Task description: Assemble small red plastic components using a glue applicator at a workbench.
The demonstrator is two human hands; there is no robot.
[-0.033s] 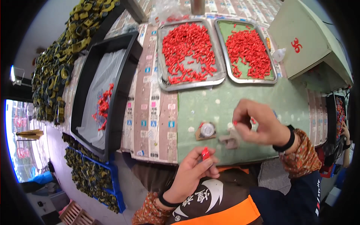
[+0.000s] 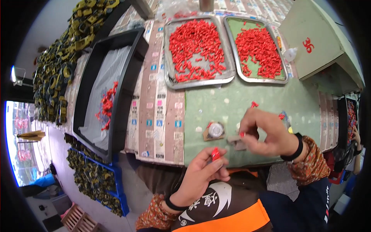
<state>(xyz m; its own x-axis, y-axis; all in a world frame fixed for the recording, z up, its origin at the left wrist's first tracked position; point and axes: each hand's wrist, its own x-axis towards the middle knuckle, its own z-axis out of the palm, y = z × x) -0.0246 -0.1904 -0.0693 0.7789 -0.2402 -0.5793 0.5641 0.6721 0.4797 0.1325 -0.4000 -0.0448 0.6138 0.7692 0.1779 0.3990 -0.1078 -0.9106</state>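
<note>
My left hand (image 2: 203, 170) is near the table's front edge, its thumb and fingers closed around a small red plastic part (image 2: 215, 154) that sticks up from the grip. To its right, my right hand (image 2: 268, 131) pinches a tiny red piece (image 2: 242, 134) between thumb and forefinger, apart from the left hand. Between and just beyond the hands lies a round silvery disc-shaped thing (image 2: 215, 130) on a brown base. A small grey-beige block (image 2: 237, 142) sits beside it, partly behind my right fingers. One loose red part (image 2: 254, 104) lies beyond my right hand.
Two metal trays (image 2: 201, 84) (image 2: 266, 80) heaped with red parts stand at the back. On the left is a black bin (image 2: 129, 77) with red parts on plastic film, beside piled yellow-and-black toy-like pieces (image 2: 54, 85). A pale box (image 2: 313, 34) stands at right; another person's hand (image 2: 355, 134) shows beyond.
My right hand has come slightly nearer to me, uncovering the loose red part beyond it. My left hand keeps its hold on the red part. The whole view has shifted a little.
</note>
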